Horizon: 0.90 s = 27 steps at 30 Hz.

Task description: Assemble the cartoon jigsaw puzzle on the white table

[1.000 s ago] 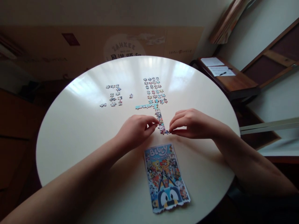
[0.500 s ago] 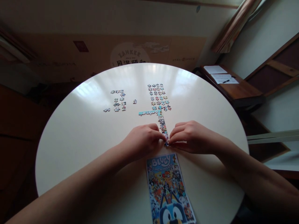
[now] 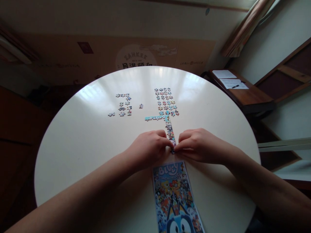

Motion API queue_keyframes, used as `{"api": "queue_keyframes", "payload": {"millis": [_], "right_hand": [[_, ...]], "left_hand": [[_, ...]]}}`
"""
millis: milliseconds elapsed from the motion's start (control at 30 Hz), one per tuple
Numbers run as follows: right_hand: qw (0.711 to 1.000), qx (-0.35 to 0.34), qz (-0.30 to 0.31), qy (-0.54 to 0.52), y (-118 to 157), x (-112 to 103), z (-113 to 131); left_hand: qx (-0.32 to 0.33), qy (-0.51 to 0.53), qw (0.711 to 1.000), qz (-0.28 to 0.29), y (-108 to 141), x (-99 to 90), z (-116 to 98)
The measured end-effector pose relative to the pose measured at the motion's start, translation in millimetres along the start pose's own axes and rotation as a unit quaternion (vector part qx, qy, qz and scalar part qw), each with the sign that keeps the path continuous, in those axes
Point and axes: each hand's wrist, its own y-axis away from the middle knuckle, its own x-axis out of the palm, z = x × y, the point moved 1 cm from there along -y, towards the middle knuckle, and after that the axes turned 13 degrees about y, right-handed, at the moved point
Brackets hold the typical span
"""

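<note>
A joined strip of jigsaw pieces runs down the white table towards me, with a light-blue row branching left from its top. My left hand is closed, thumb and finger pressing the left side of the strip's near end. From the right, my right hand pinches the dark jigsaw piece at that same end. The fingertips hide part of this piece. Just below lies the Bluey picture sheet, printed with many cartoon dogs.
Loose jigsaw pieces stand in rows beyond the strip. A smaller group of pieces lies to the left, with a single piece between. Past the round table's right edge, a wooden side table holds papers and a pen.
Both hands stay at the strip's near end; the right fingers have shifted slightly. The whole view has moved a little.
</note>
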Motion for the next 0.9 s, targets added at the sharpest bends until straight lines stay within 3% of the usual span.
{"api": "queue_keyframes", "payload": {"millis": [167, 333, 467, 700, 900], "right_hand": [[0.997, 0.017, 0.03, -0.07, 2.5, -6.1, -4.6], [0.996, 0.017, -0.026, -0.086, 5.2, -13.2, -15.3], [0.997, 0.017, -0.02, -0.077, 5.3, -13.5, -15.6], [0.996, 0.013, 0.016, -0.084, 3.2, -8.0, -11.7], [0.997, -0.005, 0.006, -0.08, 4.2, -8.0, -11.3]], "left_hand": [[0.003, -0.012, 1.0, 0.005, 1.0, -0.8, -1.9], [-0.013, 0.063, 0.998, 0.003, 0.7, -7.0, 0.5], [-0.005, 0.091, 0.996, 0.001, 1.3, -12.2, 2.6], [0.059, 0.048, 0.997, 0.029, 3.4, -12.3, 4.2], [0.056, -0.014, 0.998, 0.03, 1.5, -7.4, 1.0]]}}
